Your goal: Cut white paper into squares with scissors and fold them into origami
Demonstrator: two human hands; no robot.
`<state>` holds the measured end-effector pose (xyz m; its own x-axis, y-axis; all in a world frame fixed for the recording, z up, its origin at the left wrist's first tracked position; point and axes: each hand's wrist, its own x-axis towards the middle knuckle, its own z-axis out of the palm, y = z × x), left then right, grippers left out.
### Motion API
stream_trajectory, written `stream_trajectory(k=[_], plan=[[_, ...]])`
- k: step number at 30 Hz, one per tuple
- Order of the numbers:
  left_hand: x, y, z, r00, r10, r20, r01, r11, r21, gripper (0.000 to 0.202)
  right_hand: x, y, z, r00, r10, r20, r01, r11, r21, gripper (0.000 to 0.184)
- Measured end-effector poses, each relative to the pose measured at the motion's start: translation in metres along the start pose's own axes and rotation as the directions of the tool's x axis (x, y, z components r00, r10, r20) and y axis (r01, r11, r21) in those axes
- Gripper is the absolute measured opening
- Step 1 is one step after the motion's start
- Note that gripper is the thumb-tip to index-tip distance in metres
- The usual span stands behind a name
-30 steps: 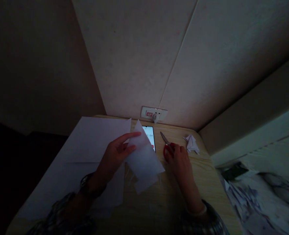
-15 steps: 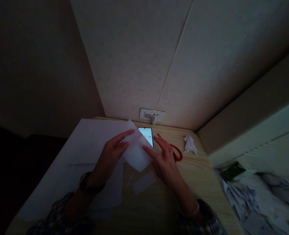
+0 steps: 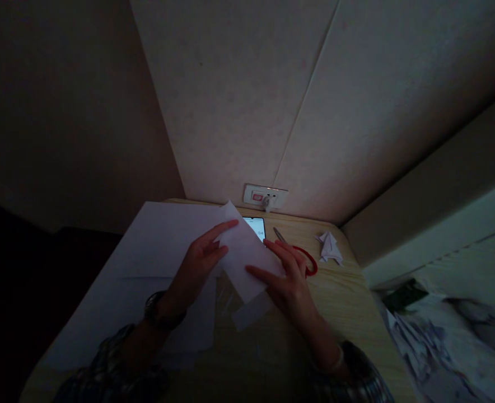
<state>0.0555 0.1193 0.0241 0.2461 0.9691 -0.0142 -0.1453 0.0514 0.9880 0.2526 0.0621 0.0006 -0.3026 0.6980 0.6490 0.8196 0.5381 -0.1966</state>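
A white square of paper (image 3: 243, 254) is held above a light wooden table (image 3: 348, 302), tilted like a diamond. My left hand (image 3: 199, 263) pinches its left edge, thumb underneath and forefinger stretched along the top. My right hand (image 3: 287, 274) grips its right and lower edge with the fingers spread. Red-handled scissors (image 3: 304, 260) lie on the table just behind my right hand, apart from it. A lit phone (image 3: 256, 226) lies behind the paper, partly hidden by it.
Large white sheets (image 3: 146, 263) cover the table's left half. A cut paper strip (image 3: 251, 310) lies under the held sheet. A folded paper figure (image 3: 329, 246) sits at the back right. A wall socket (image 3: 265, 196) with a plug is behind. Crumpled paper (image 3: 419, 341) lies beyond the right edge.
My right hand left the scissors on the table and came over to take the paper's right edge. The paper now sits between both hands, and a cut strip lies below it.
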Motion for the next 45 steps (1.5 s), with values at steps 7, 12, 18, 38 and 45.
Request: stream_trajectory(k=[7, 12, 18, 38, 45], plan=[[-0.002, 0.002, 0.0, 0.998, 0.036, 0.056, -0.037, 0.999, 0.023, 0.049, 0.008, -0.004, -0.008, 0.997, 0.045, -0.062, -0.037, 0.992, 0.12, 0.026], [-0.004, 0.003, 0.0, 0.995, 0.064, 0.082, -0.07, 0.995, 0.077, 0.051, 0.009, -0.003, -0.009, 0.991, 0.115, -0.073, -0.096, 0.969, 0.226, 0.03], [-0.005, 0.003, 0.001, 0.986, 0.061, 0.157, -0.075, 0.993, 0.086, 0.055, 0.009, -0.003, -0.007, 0.969, 0.244, -0.043, -0.214, 0.913, 0.347, 0.027], [-0.01, -0.004, 0.01, 0.954, 0.234, 0.189, -0.254, 0.964, 0.085, 0.047, 0.014, -0.006, 0.001, 0.699, 0.693, 0.176, -0.585, 0.413, 0.698, 0.014], [-0.01, -0.008, 0.012, 0.955, 0.192, 0.228, -0.214, 0.974, 0.079, 0.06, 0.015, -0.004, 0.0, 0.686, 0.712, 0.146, -0.569, 0.401, 0.718, 0.012]])
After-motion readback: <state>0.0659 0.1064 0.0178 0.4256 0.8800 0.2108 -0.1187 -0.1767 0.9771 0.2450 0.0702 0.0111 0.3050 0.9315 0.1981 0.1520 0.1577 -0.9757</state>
